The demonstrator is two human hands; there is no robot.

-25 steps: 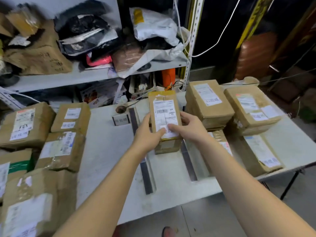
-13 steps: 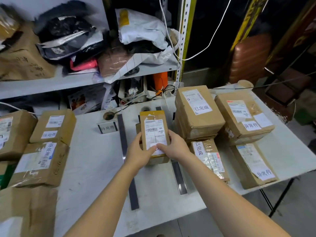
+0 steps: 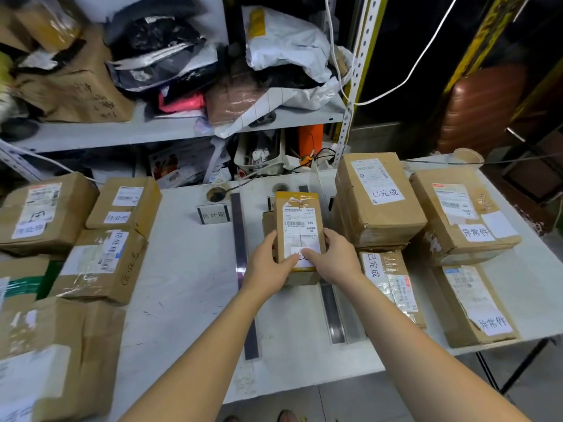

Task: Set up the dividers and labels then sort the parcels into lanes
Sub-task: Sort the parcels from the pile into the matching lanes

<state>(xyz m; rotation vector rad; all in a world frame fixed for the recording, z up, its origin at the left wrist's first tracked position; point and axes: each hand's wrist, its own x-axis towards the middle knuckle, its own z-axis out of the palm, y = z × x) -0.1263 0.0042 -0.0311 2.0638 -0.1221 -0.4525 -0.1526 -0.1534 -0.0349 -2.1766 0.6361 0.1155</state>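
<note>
Cluttered metal shelf [image 3: 170, 134], white poly mailer bags [image 3: 286, 50], white cable [image 3: 411, 71], paper cup [image 3: 467, 155], brown ribbed suitcase [image 3: 484, 108]

Even overhead light falls on the white desk [image 3: 189, 287], leaving only soft, short shadows beside the boxes. The far right background sinks into near black. Tape on the parcels gives faint glare. The wide lens bows the shelf post [image 3: 359, 80] and stretches the edges, where detail turns soft and smeared

The sign stand [image 3: 213, 215] at eleven o'clock reads 待处理. One o'clock box [image 3: 377, 199]: 已完成. Two o'clock box [image 3: 463, 214]: 异常件. Held parcel [image 3: 300, 229] perhaps "MXRC 03".
</note>
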